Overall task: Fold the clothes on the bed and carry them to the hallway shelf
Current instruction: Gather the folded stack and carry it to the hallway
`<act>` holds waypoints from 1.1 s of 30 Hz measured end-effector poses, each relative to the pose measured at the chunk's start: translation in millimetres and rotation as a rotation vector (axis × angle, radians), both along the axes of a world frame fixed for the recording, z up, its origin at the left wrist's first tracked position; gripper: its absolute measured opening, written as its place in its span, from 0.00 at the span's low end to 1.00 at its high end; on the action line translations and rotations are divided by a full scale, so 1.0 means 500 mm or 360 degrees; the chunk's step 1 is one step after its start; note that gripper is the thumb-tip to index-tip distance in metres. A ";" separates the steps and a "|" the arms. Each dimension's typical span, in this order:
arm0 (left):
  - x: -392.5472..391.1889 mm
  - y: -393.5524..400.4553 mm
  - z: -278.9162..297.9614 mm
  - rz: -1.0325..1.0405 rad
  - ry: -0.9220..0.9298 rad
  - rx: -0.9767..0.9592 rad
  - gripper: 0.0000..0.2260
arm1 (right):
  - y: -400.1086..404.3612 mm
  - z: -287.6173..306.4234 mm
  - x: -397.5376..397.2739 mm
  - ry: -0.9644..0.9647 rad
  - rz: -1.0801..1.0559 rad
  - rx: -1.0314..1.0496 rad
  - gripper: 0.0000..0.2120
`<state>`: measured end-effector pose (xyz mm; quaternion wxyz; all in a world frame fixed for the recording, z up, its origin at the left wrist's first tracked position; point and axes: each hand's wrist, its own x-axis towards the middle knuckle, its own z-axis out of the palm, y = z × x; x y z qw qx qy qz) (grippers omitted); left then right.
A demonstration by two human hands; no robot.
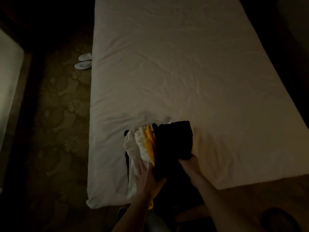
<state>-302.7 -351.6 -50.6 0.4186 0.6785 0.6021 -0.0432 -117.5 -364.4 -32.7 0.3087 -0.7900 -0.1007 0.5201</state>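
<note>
A stack of folded clothes sits at the near end of the bed [175,64]: a white garment [133,146] on the left, a yellow piece [149,143] in the middle, and a black garment [173,139] on the right. My left hand [147,178] lies on the left side of the stack with straight, spread fingers over the white and yellow cloth. My right hand [189,163] grips the black garment's near right corner, fingers tucked under it. The room is dim.
The white sheet is wrinkled and otherwise bare. A pair of white slippers [83,62] lies on the patterned carpet [58,114] left of the bed. A pale panel [8,81] stands at the far left. Dark floor runs along the bed's right.
</note>
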 end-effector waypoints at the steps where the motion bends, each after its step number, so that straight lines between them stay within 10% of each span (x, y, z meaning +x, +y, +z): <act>1: -0.002 -0.002 -0.002 -0.0021 0.0028 -0.0004 0.41 | 0.001 -0.001 -0.011 -0.0075 0.0090 0.0095 0.15; 8: -0.039 -0.012 -0.020 0.0013 -0.0212 0.0169 0.42 | -0.034 -0.055 -0.035 -0.1105 0.1425 0.0181 0.34; 16: -0.025 0.010 -0.008 0.0056 -0.0111 0.0013 0.43 | 0.009 -0.077 0.018 0.0041 0.1064 0.0113 0.31; 29: -0.012 0.002 0.004 -0.0095 0.0268 0.0084 0.37 | -0.008 -0.042 -0.028 -0.0861 0.0911 -0.0082 0.27; 33: -0.002 -0.004 -0.003 -0.0160 -0.0181 0.0261 0.30 | -0.016 -0.048 -0.027 -0.1066 0.0963 0.0054 0.25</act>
